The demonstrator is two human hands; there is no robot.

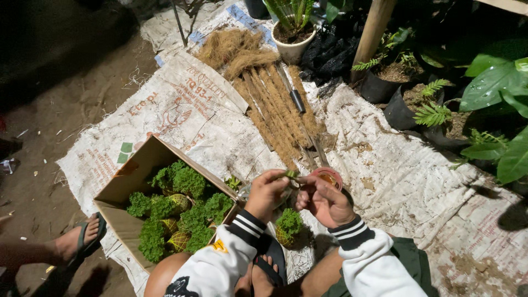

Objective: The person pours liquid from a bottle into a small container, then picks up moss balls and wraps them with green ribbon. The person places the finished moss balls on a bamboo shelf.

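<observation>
My left hand [265, 192] pinches a small green plant sprig [290, 175] between thumb and fingers. My right hand [324, 201] is close beside it, fingers curled, touching the same sprig from the right. Just behind my right hand sits a small round pink-rimmed container [328, 176]. Below my hands a leafy green plant ball [288, 225] rests on the white sacking [385, 181]. Both arms wear white sleeves with striped cuffs.
An open cardboard box [135, 173] at the left holds several green plant balls. Coir-wrapped sticks [275, 110] and a dark-handled tool [295, 98] lie ahead. A white pot [293, 47] and black pots with ferns [401, 104] stand behind. Another person's sandalled foot [77, 239] is at far left.
</observation>
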